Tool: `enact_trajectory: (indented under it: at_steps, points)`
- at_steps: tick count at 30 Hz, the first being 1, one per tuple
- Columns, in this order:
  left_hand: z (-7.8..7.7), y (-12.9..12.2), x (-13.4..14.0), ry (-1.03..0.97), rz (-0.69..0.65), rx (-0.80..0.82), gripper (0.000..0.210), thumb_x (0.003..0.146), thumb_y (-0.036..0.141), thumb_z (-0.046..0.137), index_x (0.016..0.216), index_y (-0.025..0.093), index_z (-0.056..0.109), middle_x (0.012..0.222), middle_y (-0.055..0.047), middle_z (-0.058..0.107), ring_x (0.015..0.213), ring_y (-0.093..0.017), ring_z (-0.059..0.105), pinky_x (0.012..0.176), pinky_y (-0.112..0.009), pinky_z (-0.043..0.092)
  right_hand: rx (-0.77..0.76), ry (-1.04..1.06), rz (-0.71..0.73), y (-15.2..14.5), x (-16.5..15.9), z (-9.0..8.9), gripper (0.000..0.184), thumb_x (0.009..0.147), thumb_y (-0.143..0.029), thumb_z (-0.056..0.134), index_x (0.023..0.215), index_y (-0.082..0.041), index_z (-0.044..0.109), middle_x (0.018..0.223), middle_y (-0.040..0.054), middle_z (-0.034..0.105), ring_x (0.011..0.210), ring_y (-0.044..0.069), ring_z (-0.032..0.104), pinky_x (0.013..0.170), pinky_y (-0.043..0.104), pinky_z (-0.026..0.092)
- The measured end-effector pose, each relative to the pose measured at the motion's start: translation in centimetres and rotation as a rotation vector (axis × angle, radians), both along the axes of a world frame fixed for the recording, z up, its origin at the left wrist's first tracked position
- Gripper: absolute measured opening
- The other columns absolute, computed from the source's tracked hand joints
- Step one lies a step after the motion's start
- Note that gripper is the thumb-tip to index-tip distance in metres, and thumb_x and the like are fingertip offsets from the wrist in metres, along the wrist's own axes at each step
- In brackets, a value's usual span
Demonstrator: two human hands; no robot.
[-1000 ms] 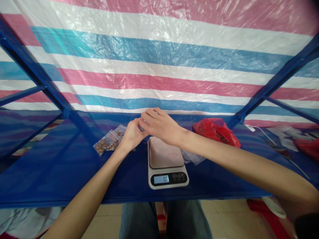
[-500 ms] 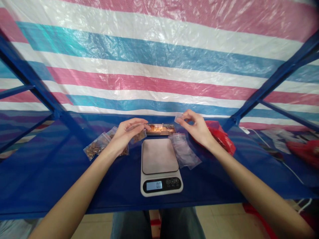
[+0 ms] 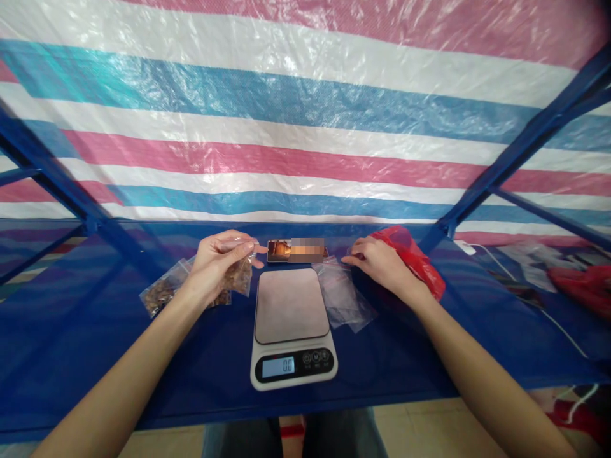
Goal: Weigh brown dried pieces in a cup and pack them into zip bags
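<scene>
Legs (image 3: 252, 439): denim-clad, cut off by the lower edge of the frame.

Table (image 3: 377, 378): blue, spread across the lower half.

Scale (image 3: 293, 308): white, set lower centre; 0.0 is shown on its display.

Empty bags (image 3: 346, 302): clear, laid overlapping just beside the scale, right of centre.

Filled bags (image 3: 161, 291): clear, brown pieces contained; placed left of centre, partly covered by the left forearm.

Left hand (image 3: 217, 257): left of centre, closed; the held bag (image 3: 242, 278) is gripped near its top between thumb and fingers. Brown pieces are seen in it.

Right hand (image 3: 380, 264): right of centre, fingers curled near the empty bags; whether anything is gripped cannot be told.

Red bag (image 3: 428, 266): right of centre, partly hidden by the right hand.

Phone (image 3: 279, 250): laid flat at centre, behind the scale; its picture is partly pixelated.

Bars (image 3: 510, 152): blue, slanted at both sides.

Sheet (image 3: 286, 111): striped red, white and blue; the upper half is filled by it.
</scene>
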State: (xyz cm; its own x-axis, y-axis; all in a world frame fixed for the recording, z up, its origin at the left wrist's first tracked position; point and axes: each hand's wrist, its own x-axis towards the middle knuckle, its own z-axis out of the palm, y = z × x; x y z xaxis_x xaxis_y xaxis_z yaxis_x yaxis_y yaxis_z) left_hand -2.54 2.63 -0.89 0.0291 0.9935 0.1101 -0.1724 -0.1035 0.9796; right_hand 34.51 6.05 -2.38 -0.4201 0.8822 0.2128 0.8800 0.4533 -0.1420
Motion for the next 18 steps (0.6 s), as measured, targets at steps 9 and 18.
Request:
enact_trajectory:
  at_steps: [9, 18]
  points:
    - [0.2, -2.3, 3.0, 0.197, 0.075, 0.248, 0.042, 0.079, 0.035, 0.094, 0.106, 0.022, 0.064, 0.072, 0.003, 0.073, 0.058, -0.014, 0.069, 0.053, -0.021, 0.051, 0.007, 0.606, 0.072, -3.8, -5.5, 1.1, 0.048, 0.111, -0.051, 0.051, 0.076, -0.020, 0.065, 0.076, 0.0040, 0.067, 0.074, 0.021, 0.061, 0.068, 0.033, 0.041]
    - [-0.9, -4.3, 6.9, 0.105, -0.193, 0.176, 0.044, 0.097, 0.041, 0.078, 0.117, 0.028, 0.042, 0.078, 0.008, 0.065, 0.055, -0.008, 0.057, 0.052, -0.018, 0.040, -0.390, 1.055, 0.370, -7.5, -11.7, -0.3, 0.040, 0.110, -0.047, 0.056, 0.079, -0.022, 0.058, 0.075, -0.0023, 0.059, 0.071, 0.014, 0.055, 0.065, 0.027, 0.039]
